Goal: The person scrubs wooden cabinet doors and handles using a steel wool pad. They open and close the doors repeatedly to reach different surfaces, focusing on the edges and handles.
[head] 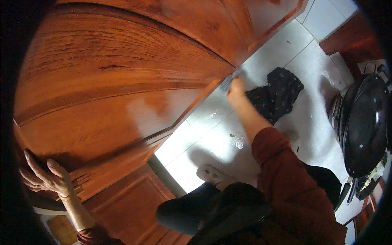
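Note:
A large brown wooden door point(101, 67) with moulded panels fills the upper left of the head view. My left hand point(47, 177) is at its left edge with fingers spread, and no object shows in it. Low down, by the door's bottom edge, my right hand point(236, 88) holds a small grey item point(227, 82), perhaps a cloth or pad; blur hides its exact kind. Whitish wet-looking patches point(150, 107) show on the lower door. A black cloth with light specks point(281, 92) lies crumpled on the floor beyond my right hand.
Pale floor tiles point(196, 134) carry small bits of debris and shiny spots. My foot in a light slipper point(211, 174) stands below. A big black lidded pot or pan point(366, 125) is at the right. A brown panelled wooden front point(131, 202) lies beside my legs.

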`<state>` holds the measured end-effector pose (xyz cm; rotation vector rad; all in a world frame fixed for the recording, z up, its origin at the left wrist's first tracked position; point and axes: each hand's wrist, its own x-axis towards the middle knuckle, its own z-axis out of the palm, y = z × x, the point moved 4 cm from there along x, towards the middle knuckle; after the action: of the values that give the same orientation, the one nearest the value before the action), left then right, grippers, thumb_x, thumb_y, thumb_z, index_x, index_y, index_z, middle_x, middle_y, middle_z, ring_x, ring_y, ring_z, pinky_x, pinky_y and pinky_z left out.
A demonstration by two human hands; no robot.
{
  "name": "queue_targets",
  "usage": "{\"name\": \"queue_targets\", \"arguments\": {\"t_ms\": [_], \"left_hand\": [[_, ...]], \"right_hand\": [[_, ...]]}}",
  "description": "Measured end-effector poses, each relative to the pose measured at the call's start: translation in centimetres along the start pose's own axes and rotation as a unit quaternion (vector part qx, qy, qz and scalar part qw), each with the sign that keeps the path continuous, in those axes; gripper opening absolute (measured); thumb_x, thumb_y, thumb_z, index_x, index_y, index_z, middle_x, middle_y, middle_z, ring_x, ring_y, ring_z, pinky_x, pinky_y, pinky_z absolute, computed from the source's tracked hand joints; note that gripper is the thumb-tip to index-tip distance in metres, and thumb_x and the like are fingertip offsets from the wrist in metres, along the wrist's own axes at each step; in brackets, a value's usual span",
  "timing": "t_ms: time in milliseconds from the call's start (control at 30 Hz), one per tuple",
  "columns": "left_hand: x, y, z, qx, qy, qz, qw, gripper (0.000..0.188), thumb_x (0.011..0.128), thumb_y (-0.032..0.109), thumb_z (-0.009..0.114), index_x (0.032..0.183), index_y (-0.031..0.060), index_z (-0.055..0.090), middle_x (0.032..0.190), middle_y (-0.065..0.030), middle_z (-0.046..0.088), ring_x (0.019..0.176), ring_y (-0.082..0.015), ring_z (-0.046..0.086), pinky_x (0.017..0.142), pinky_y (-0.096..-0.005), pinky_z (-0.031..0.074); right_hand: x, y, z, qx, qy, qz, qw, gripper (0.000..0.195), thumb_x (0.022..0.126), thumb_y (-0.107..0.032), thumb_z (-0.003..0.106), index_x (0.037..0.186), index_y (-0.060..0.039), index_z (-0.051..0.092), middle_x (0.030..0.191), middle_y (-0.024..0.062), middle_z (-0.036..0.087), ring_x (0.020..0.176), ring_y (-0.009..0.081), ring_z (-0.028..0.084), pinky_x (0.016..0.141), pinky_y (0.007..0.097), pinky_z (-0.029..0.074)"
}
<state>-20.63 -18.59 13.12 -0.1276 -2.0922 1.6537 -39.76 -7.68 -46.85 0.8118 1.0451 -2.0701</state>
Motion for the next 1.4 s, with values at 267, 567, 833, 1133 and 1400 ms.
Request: {"name": "queue_targets", "arguments": {"t_ms": [267, 567, 833, 1133, 1400], "left_hand": [[0.9, 1.5, 0.1, -0.007, 0.010, -0.010, 1.000, 0.060, 0.089, 0.057, 0.034, 0.128, 0.0146, 0.051, 0.135, -0.0210, 0.036, 0.124, -0.0410, 0.030, 0.099, -0.0535, 0.022], [1.3, 1.1, -0.5, -0.008, 0.005, -0.024, 1.000, 0.059, 0.090, 0.056, 0.031, 0.129, 0.0165, 0.050, 0.138, -0.0183, 0.035, 0.127, -0.0393, 0.029, 0.102, -0.0500, 0.019], [1.9, 2.1, -0.5, -0.034, 0.031, -0.023, 0.999, 0.053, 0.091, 0.050, 0.036, 0.130, 0.0162, 0.049, 0.140, -0.0150, 0.034, 0.128, -0.0381, 0.029, 0.104, -0.0468, 0.019], [1.3, 2.5, 0.8, -0.044, 0.006, -0.062, 0.997, 0.056, 0.091, 0.054, 0.031, 0.131, 0.0183, 0.048, 0.140, -0.0138, 0.035, 0.131, -0.0368, 0.026, 0.104, -0.0466, 0.014], [0.8, 2.0, 0.0, -0.034, -0.053, -0.067, 0.996, 0.052, 0.090, 0.048, 0.037, 0.132, 0.0181, 0.046, 0.141, -0.0130, 0.035, 0.131, -0.0371, 0.027, 0.106, -0.0485, 0.014]], "right_hand": [[-10.6, 7.2, 3.1, 0.121, 0.065, 0.239, 0.961, 0.024, 0.090, -0.020, 0.052, 0.112, -0.0101, 0.049, 0.098, 0.0044, 0.058, 0.087, 0.0197, 0.055, 0.066, 0.0419, 0.046], [-20.3, -4.6, 9.6, -0.155, -0.053, -0.402, 0.901, 0.009, 0.083, -0.006, 0.061, 0.090, -0.0030, 0.056, 0.089, 0.0050, 0.052, 0.078, 0.0162, 0.052, 0.071, 0.0311, 0.044], [-24.3, -8.6, 11.5, -0.225, -0.137, -0.559, 0.787, 0.021, 0.075, -0.007, 0.067, 0.094, -0.0026, 0.057, 0.086, 0.0133, 0.051, 0.082, 0.0305, 0.052, 0.070, 0.0385, 0.044], [-33.8, -15.6, 18.4, -0.145, -0.228, -0.662, 0.699, 0.022, 0.070, -0.003, 0.070, 0.090, -0.0018, 0.060, 0.086, 0.0105, 0.053, 0.078, 0.0281, 0.052, 0.068, 0.0361, 0.044], [-27.4, -11.9, 13.3, -0.281, -0.103, -0.662, 0.687, 0.025, 0.066, 0.000, 0.071, 0.088, -0.0072, 0.062, 0.088, 0.0088, 0.053, 0.082, 0.0280, 0.051, 0.072, 0.0372, 0.043]]}}
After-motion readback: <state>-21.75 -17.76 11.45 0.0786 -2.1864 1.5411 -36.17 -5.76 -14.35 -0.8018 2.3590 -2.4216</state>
